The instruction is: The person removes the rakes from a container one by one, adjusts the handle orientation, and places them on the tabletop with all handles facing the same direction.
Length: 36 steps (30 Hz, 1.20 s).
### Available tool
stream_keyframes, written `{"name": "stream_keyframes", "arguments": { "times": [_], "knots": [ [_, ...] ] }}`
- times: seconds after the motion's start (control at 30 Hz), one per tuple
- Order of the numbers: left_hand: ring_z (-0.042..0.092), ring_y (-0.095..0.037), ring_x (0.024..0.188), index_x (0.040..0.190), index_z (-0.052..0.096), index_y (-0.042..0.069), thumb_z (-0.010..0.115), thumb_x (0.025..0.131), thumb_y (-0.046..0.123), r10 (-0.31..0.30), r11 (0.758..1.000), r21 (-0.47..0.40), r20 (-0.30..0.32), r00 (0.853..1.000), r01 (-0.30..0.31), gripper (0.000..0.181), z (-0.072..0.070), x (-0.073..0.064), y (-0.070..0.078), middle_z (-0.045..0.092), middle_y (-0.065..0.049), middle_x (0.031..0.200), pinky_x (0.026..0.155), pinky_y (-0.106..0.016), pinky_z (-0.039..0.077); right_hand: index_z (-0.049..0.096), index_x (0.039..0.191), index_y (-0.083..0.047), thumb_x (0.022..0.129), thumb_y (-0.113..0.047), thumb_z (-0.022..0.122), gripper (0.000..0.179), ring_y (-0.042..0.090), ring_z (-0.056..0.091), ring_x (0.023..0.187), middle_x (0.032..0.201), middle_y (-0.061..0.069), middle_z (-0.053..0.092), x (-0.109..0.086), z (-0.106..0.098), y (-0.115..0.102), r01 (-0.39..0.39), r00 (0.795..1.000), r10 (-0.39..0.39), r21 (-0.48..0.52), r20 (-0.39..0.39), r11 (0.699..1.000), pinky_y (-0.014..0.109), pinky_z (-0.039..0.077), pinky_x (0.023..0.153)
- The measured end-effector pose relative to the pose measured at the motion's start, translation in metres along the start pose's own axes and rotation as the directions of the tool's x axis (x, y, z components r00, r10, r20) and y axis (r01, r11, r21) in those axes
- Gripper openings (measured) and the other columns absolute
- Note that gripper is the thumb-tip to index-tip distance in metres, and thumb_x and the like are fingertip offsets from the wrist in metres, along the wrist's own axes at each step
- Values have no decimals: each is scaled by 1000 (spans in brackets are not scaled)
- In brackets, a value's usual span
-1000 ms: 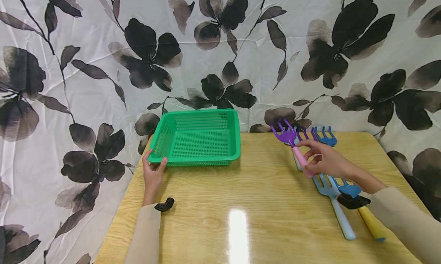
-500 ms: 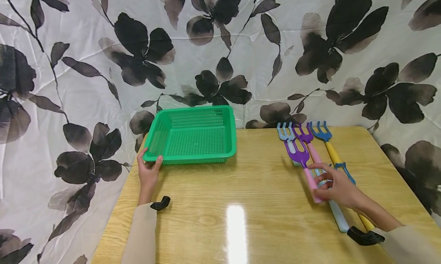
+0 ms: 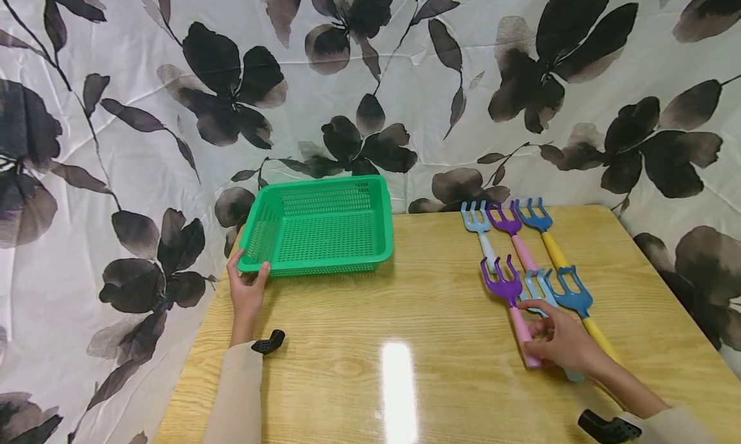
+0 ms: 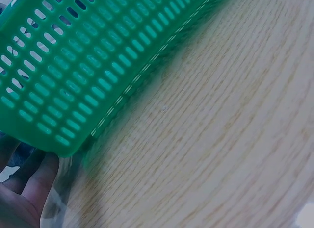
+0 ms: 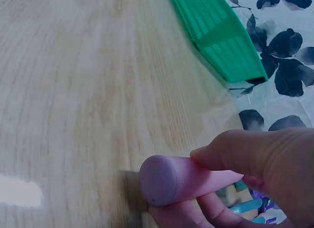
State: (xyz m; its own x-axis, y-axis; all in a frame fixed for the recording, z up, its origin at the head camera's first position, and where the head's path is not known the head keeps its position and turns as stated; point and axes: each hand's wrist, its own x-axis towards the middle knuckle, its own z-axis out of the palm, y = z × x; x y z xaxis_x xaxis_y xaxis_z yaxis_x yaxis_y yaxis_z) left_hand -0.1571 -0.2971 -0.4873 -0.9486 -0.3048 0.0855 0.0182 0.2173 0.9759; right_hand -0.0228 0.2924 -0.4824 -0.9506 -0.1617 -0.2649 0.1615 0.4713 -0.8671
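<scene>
In the head view my right hand (image 3: 558, 341) pinches the pink handle of a purple-headed garden hand rake (image 3: 503, 286), which lies low over the table with its prongs pointing away. The right wrist view shows the thumb and fingers around that pink handle (image 5: 184, 181), its round end facing the camera. My left hand (image 3: 247, 302) holds the front left corner of a green plastic basket (image 3: 324, 264), thumb at the front and fingers at the side. Just right of the held rake are a light blue garden fork (image 3: 538, 289), partly hidden by my right hand, and a blue one with a yellow handle (image 3: 596, 334).
Behind these lie a light blue fork (image 3: 477, 222), a purple fork with a pink handle (image 3: 509, 224) and a blue fork with a yellow handle (image 3: 538, 219). The wooden table (image 3: 324, 354) ends at a floral cloth (image 3: 428, 109) at the back.
My right hand has brought the purple and pink hand rake toward me and down, from above the back row to the left of the front tools. My left hand stays on the basket.
</scene>
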Motion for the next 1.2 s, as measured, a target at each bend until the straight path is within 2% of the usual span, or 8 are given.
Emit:
{"name": "stream_keyframes", "arguments": {
  "times": [0.2,0.43,0.63,0.9,1.0,1.1,1.2],
  "knots": [
    [51,-35,130,160,28,20,70,98,30,-11,1000,-3,-6,1000,11,76,0,0,2,42,-19,151,83,-16,45,38,150,0,81,3,79,80,20,58,64,89,14,62,-2,7,-5,-60,998,60,-6,11,998,37,53,52],
    [52,-33,126,160,28,18,70,98,28,12,1000,-20,-16,1000,-13,75,0,1,2,45,-20,148,82,-15,45,42,147,-2,81,0,81,77,21,58,63,89,12,62,0,8,-11,-108,994,108,-99,-10,989,35,52,51],
    [52,-31,124,160,28,19,70,98,28,5,1000,-16,-19,1000,-5,75,1,0,3,47,-21,146,82,-15,45,44,146,-5,82,-8,84,76,23,58,68,90,10,63,3,7,-15,-149,989,149,-174,-13,973,35,50,53],
    [52,-29,123,160,28,18,70,99,28,2,1000,1,-18,1000,-2,75,1,0,6,46,-21,147,82,-15,45,44,145,-5,83,-10,84,74,21,58,65,87,8,62,4,7,-15,-139,990,141,-202,-5,969,34,48,52],
    [52,-29,123,161,27,17,69,99,26,-1,1000,-7,-4,1000,1,76,-1,2,2,45,-21,148,80,-14,46,44,145,-6,86,-13,83,71,22,58,67,87,8,62,4,4,-15,-144,989,149,-176,15,974,34,51,53],
    [50,-29,125,161,25,21,69,99,26,-16,1000,-23,26,1000,17,77,-4,8,-9,43,-20,149,81,-14,46,43,146,-4,91,-17,80,68,24,62,69,90,10,63,5,-4,-18,-92,994,99,-155,40,984,36,53,53],
    [49,-31,130,162,23,30,70,99,34,-42,999,24,50,998,41,79,-9,13,-21,42,-18,151,86,-18,46,41,149,-3,96,-20,76,66,27,67,70,99,15,64,11,-17,-26,-5,1000,8,-161,18,987,37,55,54]
  ]
}}
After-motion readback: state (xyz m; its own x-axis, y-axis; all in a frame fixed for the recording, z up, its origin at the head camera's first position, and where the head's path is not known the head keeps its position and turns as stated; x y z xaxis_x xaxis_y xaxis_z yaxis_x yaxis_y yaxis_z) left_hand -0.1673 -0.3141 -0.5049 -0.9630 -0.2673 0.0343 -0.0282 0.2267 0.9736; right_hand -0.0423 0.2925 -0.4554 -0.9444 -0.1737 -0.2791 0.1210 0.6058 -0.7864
